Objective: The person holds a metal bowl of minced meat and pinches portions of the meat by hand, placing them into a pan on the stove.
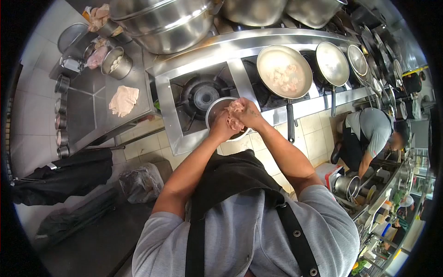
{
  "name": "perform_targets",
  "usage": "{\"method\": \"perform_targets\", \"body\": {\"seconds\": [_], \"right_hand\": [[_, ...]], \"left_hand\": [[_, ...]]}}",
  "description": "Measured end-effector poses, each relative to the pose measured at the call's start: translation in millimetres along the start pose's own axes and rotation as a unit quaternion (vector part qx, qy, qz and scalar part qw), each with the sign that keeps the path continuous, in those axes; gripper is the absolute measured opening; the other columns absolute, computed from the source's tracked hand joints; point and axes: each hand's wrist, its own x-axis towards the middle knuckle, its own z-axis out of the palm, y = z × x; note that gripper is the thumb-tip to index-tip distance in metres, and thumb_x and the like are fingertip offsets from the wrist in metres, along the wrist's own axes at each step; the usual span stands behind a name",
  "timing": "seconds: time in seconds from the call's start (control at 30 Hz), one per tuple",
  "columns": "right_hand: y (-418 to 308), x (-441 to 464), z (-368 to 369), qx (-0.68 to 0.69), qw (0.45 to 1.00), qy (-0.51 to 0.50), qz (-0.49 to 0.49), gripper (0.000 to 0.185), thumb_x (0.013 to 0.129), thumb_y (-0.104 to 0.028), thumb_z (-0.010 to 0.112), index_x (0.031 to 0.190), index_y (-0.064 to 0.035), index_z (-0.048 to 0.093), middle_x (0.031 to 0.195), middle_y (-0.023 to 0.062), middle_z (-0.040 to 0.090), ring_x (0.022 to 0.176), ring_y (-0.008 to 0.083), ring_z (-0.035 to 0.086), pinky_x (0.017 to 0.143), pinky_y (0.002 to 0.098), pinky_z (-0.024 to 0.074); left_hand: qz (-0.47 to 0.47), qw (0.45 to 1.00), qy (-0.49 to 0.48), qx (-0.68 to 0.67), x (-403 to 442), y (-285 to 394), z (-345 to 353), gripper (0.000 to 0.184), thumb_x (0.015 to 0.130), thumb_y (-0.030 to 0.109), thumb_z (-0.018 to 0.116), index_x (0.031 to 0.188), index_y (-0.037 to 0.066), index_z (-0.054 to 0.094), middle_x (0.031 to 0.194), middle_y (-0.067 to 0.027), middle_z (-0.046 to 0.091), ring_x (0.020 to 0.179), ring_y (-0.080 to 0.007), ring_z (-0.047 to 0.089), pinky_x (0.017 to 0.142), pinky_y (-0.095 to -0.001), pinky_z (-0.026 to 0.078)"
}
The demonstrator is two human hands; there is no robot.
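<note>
Over a round metal bowl (pixel 213 110) at the front edge of the stove, both my hands are closed around pale pink raw meat (pixel 236 109). My left hand (pixel 222 127) grips it from the left, and my right hand (pixel 250 115) from the right. The hands and the meat hide most of the bowl's inside. To the right, a large frying pan (pixel 302 57) sits on a burner with pieces of the same kind of pink meat (pixel 282 77) spread in it. Its black handle (pixel 290 122) points toward me.
A bare burner (pixel 204 96) lies left of the bowl. A second frying pan (pixel 332 63) stands farther right, and large pots (pixel 164 23) line the back. A cloth (pixel 123 100) lies on the left counter. At right, another person (pixel 369 134) bends over.
</note>
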Motion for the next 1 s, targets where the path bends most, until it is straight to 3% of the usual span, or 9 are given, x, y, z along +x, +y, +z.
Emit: {"method": "perform_targets", "body": {"seconds": [0.13, 0.2, 0.43, 0.5, 0.57, 0.67, 0.8, 0.9, 1.0], "right_hand": [[-15.3, 0.3, -1.7, 0.063, 0.998, -0.022, -0.004, 0.025, 0.074, -0.005, 0.067, 0.096, -0.0009, 0.056, 0.088, 0.0052, 0.062, 0.077, 0.0122, 0.058, 0.071, 0.0279, 0.0487], [-23.6, 3.7, -5.6, 0.045, 0.998, -0.028, -0.017, 0.028, 0.073, -0.003, 0.066, 0.099, -0.0014, 0.055, 0.09, 0.0043, 0.061, 0.081, 0.0111, 0.058, 0.074, 0.0277, 0.0485], [-36.5, -2.3, -3.8, -0.031, 0.995, -0.077, -0.063, 0.036, 0.073, -0.005, 0.064, 0.106, -0.0008, 0.053, 0.093, 0.0068, 0.06, 0.087, 0.013, 0.057, 0.079, 0.0285, 0.0472], [-37.2, -11.9, 4.6, 0.004, 0.997, -0.069, -0.02, 0.041, 0.072, -0.014, 0.064, 0.108, 0.001, 0.052, 0.098, 0.015, 0.061, 0.09, 0.0236, 0.06, 0.082, 0.0332, 0.0465], [5.8, -4.2, 17.9, 0.003, 0.997, -0.08, -0.019, 0.053, 0.073, -0.015, 0.065, 0.121, 0.0013, 0.047, 0.107, 0.0197, 0.06, 0.097, 0.0292, 0.06, 0.086, 0.034, 0.0459], [6.7, -10.3, 22.3, -0.057, 0.994, -0.062, -0.064, 0.063, 0.074, -0.014, 0.068, 0.13, 0.0005, 0.043, 0.117, 0.0228, 0.057, 0.106, 0.0384, 0.057, 0.09, 0.0383, 0.0452], [-18.2, -4.8, 11.5, -0.151, 0.982, -0.034, -0.107, 0.046, 0.077, -0.009, 0.065, 0.121, -0.0039, 0.053, 0.109, 0.017, 0.06, 0.09, 0.0303, 0.062, 0.078, 0.0337, 0.049], [-47.3, -7.0, -1.7, -0.224, 0.973, -0.044, 0.018, 0.043, 0.074, -0.013, 0.07, 0.114, -0.0059, 0.059, 0.103, 0.0177, 0.062, 0.086, 0.0312, 0.062, 0.075, 0.0343, 0.0496], [-38.3, -2.2, -6.2, -0.215, 0.969, 0.043, -0.109, 0.043, 0.071, -0.016, 0.073, 0.111, -0.006, 0.061, 0.095, 0.0163, 0.064, 0.085, 0.0286, 0.063, 0.073, 0.0337, 0.0494]], "left_hand": [[-0.046, 0.998, -0.032, -0.015, 0.7, 4.1, -10.1, 0.063, 0.066, 0.031, 0.077, 0.117, 0.003, 0.055, 0.114, -0.0178, 0.06, 0.107, -0.033, 0.057, 0.091, -0.0371, 0.046], [-0.143, 0.981, -0.118, -0.06, -0.9, 5.9, -20.0, 0.062, 0.065, 0.018, 0.079, 0.119, 0.001, 0.053, 0.112, -0.0129, 0.063, 0.103, -0.025, 0.06, 0.09, -0.0337, 0.046], [-0.098, 0.962, -0.149, -0.206, -2.8, -10.9, -40.4, 0.063, 0.067, 0.005, 0.073, 0.125, 0.003, 0.048, 0.115, -0.0081, 0.06, 0.103, -0.0205, 0.06, 0.089, -0.0305, 0.046], [-0.108, 0.946, -0.158, -0.263, -4.8, 7.0, -52.8, 0.058, 0.073, 0.005, 0.068, 0.127, 0.003, 0.045, 0.116, -0.0074, 0.058, 0.103, -0.0178, 0.059, 0.089, -0.0292, 0.046], [-0.216, 0.84, -0.14, -0.478, -5.0, 30.4, -64.0, 0.047, 0.074, 0.001, 0.06, 0.12, 0.001, 0.051, 0.108, -0.0057, 0.06, 0.094, -0.013, 0.059, 0.083, -0.0275, 0.047], [-0.184, 0.888, -0.088, -0.412, -5.2, -4.6, -45.9, 0.042, 0.083, 0.004, 0.058, 0.123, -0.001, 0.047, 0.111, -0.0074, 0.059, 0.099, -0.015, 0.06, 0.084, -0.0295, 0.05], [-0.257, 0.881, -0.034, -0.395, -1.2, -0.7, -44.2, 0.038, 0.083, 0.005, 0.059, 0.119, -0.002, 0.049, 0.105, -0.0084, 0.061, 0.093, -0.0152, 0.062, 0.08, -0.0288, 0.052], [-0.228, 0.899, -0.008, -0.375, 1.7, -6.0, -45.7, 0.035, 0.083, 0.004, 0.06, 0.116, -0.003, 0.051, 0.101, -0.0093, 0.063, 0.088, -0.0155, 0.064, 0.079, -0.0278, 0.052], [-0.213, 0.893, -0.013, -0.396, 1.4, -2.8, -49.6, 0.034, 0.082, 0.003, 0.06, 0.114, -0.003, 0.053, 0.101, -0.0086, 0.064, 0.086, -0.0149, 0.064, 0.078, -0.0272, 0.052]]}}
